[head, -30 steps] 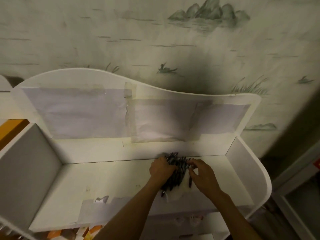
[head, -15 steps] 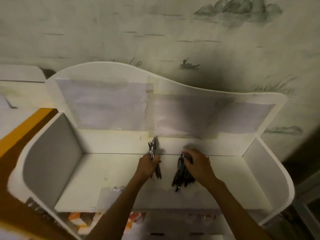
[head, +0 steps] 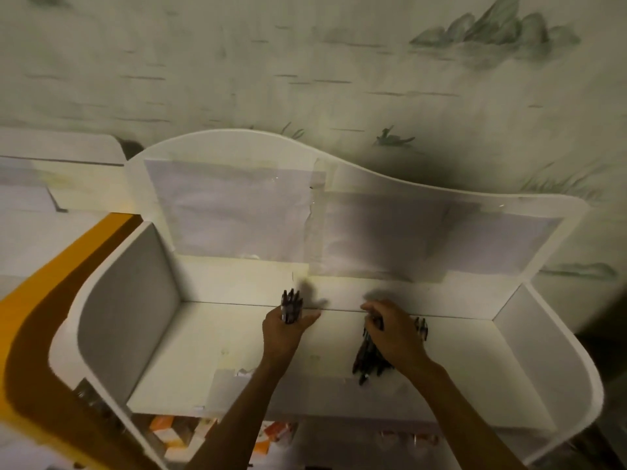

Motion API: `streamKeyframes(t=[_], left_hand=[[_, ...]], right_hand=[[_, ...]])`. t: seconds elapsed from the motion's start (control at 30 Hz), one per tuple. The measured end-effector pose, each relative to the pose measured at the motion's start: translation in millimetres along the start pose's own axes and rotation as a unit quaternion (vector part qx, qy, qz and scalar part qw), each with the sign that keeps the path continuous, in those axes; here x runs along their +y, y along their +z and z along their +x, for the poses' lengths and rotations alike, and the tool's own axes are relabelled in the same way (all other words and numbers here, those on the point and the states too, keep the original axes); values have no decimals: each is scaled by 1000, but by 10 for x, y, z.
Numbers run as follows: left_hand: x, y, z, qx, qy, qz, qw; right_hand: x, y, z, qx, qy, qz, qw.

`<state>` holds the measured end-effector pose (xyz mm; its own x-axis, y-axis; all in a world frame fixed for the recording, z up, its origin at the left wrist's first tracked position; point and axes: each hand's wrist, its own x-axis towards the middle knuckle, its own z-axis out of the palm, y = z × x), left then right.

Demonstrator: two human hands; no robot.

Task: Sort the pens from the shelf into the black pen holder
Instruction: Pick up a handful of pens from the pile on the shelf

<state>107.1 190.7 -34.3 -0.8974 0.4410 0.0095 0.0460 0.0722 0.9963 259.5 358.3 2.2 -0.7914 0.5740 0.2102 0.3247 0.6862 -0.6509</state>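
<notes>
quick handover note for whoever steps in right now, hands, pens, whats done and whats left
Left hand: grips a small bundle of pens, tips pointing up, over the shelf.
Right hand: fingers curled on the bigger pile of pens lying on the shelf floor.
Done: some pens are gathered in the left hand.
Left: gather the rest of the pile and put all pens in the black pen holder, which is not in view, so nothing is sorted yet as far as can be seen.

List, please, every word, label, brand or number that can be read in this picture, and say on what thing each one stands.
None can be read.
Pens in the left hand: print, if any, too small and blurred.
Pens under the right hand: the same.
Taped sheets on the shelf back: no text shows.
Orange boxes below: blurred.
</notes>
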Motion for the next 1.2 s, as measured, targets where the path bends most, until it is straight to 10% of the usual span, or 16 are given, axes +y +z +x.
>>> streamKeyframes(t=[0.5, 1.2], left_hand=[[69, -121, 22, 24, -7, 141, 990], [1338, -2104, -323, 56, 52, -9, 997]], right_hand=[[-152, -47, -23, -20, 7, 29, 999], [-2419, 665, 473, -52, -189, 55, 979]])
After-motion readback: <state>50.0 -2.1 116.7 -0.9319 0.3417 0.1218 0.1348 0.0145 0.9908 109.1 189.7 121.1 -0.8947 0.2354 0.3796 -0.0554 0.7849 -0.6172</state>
